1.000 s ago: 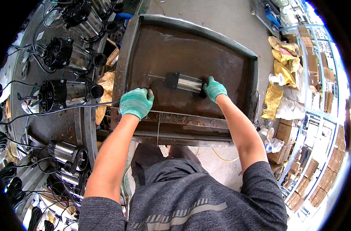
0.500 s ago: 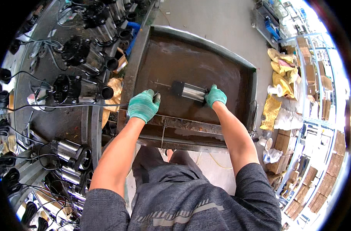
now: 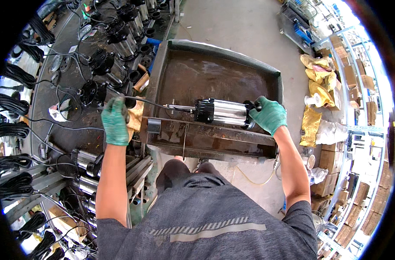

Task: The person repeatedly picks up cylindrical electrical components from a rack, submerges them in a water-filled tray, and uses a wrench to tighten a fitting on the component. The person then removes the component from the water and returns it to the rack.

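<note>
A submersible pump (image 3: 228, 113) with a shiny silver barrel and black ends lies level over the front part of a shallow metal tank (image 3: 214, 47). Its right black end is in the grip of my right hand (image 3: 270, 115), in a green glove. From the left end a black cable (image 3: 147, 102) runs left to my gloved left hand (image 3: 116, 122), whose curled fingers close round it beyond the tank's left rim. Brownish water (image 3: 206, 78) fills the tank. A metal crossbar (image 3: 232, 131) passes just under the pump; I cannot tell whether they touch.
Similar pumps (image 3: 121, 41) with cables crowd the bench at left, and more (image 3: 85, 184) lie below it. Coiled black cables (image 3: 13, 104) hang at the far left. Right of the tank are yellow sacks (image 3: 311, 125), cardboard boxes (image 3: 332, 161) and a blue-framed shelf (image 3: 357, 130).
The pump has come up out of the water and toward me, with my right hand still on its end. My left hand has moved left, past the tank rim, along the cable.
</note>
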The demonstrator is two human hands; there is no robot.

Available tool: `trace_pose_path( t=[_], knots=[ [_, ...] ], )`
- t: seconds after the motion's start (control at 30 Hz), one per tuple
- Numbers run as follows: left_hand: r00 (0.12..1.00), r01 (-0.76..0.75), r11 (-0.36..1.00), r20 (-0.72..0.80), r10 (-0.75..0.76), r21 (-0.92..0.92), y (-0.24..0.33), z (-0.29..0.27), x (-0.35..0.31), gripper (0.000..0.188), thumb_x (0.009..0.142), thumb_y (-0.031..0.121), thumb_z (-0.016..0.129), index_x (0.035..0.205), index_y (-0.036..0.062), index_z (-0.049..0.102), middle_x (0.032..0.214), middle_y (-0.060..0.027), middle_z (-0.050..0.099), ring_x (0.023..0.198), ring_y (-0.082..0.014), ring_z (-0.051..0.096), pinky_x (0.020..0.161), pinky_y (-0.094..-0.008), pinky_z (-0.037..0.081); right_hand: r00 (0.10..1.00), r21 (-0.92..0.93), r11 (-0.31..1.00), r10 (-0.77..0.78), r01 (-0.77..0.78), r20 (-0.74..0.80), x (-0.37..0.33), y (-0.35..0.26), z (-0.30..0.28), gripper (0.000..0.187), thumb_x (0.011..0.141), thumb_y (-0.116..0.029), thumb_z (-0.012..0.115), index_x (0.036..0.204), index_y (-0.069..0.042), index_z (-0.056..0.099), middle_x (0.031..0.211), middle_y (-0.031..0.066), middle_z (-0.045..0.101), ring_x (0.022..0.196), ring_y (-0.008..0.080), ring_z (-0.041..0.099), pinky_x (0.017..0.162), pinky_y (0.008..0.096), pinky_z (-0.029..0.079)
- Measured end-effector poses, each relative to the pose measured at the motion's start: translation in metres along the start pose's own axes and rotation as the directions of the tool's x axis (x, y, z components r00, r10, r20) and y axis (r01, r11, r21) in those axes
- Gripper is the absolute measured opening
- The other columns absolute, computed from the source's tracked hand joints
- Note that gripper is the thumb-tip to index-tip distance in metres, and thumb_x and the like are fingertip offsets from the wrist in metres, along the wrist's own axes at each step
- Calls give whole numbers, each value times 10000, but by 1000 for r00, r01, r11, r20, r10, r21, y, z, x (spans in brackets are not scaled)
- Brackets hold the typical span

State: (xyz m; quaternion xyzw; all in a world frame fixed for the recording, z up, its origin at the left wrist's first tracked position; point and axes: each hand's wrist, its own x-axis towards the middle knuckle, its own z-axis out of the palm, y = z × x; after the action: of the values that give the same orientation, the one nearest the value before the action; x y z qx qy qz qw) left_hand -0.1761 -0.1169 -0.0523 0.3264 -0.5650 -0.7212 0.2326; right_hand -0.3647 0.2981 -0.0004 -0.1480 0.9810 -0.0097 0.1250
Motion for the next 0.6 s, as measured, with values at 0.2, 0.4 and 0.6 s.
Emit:
trace_pose_path(
  t=[0.2,0.4,0.6],
  knots=[
    [992,72,986,-87,-86,-153,48,-22,-41,356,989,280,694,717,187,484,602,64,341,493,-80,285,477,-260,251,999,124,992,-35,38,-25,-53,-10,4,319,814,-409,724,978,-136,737,854,162,753,850,379,734,776,476,580],
    [945,151,976,-266,-188,-154,24,-48,-60,346,974,290,703,717,187,494,586,71,336,479,-76,294,449,-259,238,998,170,984,-57,54,14,-83,-21,46,344,796,-433,729,977,-139,738,868,171,755,868,383,740,792,491,578],
    [942,98,994,-328,-77,47,-24,-93,-78,141,969,242,708,881,137,673,634,55,436,491,-68,362,440,-251,287,996,282,955,-91,92,-16,-106,-21,85,360,838,-431,717,1040,-133,718,904,154,763,873,364,741,773,486,570]
  ],
)
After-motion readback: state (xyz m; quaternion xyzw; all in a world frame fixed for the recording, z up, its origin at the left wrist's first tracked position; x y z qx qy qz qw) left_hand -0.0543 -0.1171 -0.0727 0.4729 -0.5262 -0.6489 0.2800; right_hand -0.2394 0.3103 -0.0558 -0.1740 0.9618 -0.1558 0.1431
